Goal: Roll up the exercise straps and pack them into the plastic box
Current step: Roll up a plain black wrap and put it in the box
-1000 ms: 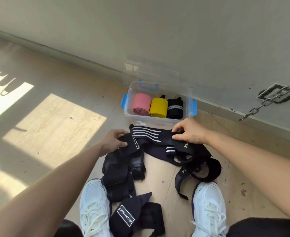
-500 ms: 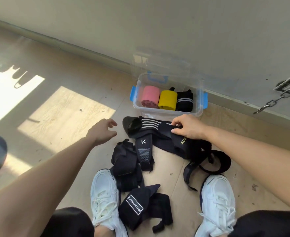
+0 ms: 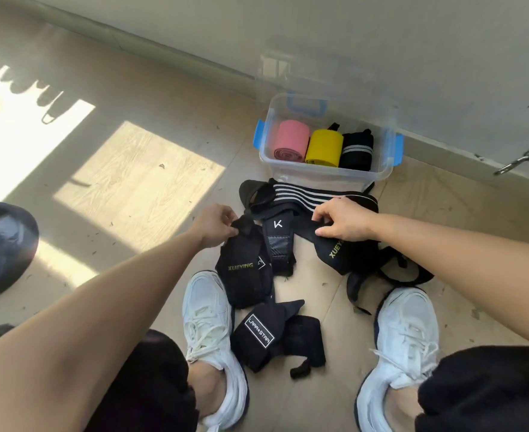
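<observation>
Left grip [image 3: 215, 224] newly down, pinching left strap [image 3: 244, 275]; right grip [image 3: 341, 222] pinching right strap [image 3: 331, 252]

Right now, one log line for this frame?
plastic box: three rolls inside | left hand: grips XUEYING strap | right hand: pinches black strap

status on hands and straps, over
Left hand grip pinching top of XUEYING wrap. Right hand grip pinching black strap beside it. Plastic box open, three rolls inside. Striped strap lies in front of box.

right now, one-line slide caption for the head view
Left hand and right hand grip black straps before a plastic box holding a pink roll, yellow roll and black roll.
</observation>
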{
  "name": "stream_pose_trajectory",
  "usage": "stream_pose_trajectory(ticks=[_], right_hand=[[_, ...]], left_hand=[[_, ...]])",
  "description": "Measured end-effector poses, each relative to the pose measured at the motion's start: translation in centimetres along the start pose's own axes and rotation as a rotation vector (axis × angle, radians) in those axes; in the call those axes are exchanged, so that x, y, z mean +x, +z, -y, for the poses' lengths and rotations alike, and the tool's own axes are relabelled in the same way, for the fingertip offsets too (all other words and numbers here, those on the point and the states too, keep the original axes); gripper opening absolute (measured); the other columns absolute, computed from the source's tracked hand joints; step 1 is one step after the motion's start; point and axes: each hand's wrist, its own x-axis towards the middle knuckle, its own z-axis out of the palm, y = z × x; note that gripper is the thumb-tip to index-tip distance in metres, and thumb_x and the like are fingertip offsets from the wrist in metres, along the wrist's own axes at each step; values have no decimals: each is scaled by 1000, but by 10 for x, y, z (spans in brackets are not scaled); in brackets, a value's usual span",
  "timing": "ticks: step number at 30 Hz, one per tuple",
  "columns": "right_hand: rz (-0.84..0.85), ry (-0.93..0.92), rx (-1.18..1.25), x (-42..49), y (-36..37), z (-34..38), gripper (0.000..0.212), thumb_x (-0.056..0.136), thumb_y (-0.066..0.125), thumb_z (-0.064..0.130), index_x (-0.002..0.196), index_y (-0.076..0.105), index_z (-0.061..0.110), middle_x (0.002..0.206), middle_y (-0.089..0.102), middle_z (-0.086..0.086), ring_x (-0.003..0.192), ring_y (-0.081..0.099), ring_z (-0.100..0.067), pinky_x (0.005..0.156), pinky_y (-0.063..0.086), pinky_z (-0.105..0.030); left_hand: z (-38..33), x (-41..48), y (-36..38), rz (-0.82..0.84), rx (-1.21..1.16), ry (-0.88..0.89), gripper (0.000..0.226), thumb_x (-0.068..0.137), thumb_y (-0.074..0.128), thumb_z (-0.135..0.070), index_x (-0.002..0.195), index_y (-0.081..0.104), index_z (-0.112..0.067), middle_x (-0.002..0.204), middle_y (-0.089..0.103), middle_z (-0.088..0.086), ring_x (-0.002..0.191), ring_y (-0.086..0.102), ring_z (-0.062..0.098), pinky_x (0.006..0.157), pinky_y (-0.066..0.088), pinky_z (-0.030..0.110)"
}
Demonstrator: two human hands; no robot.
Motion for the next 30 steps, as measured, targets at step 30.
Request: stream_pose_trajectory(ticks=[30], right_hand=[[-193, 124, 484, 5, -5, 16, 21, 92, 72, 15, 112, 67, 13, 91, 60, -9, 87, 58, -28, 80, 48, -28]], left_hand=[[57, 20, -21, -115, -107, -405, 58, 88, 76, -34, 129, 49, -3, 124, 60, 15, 107, 58, 31, 86, 49, 38]])
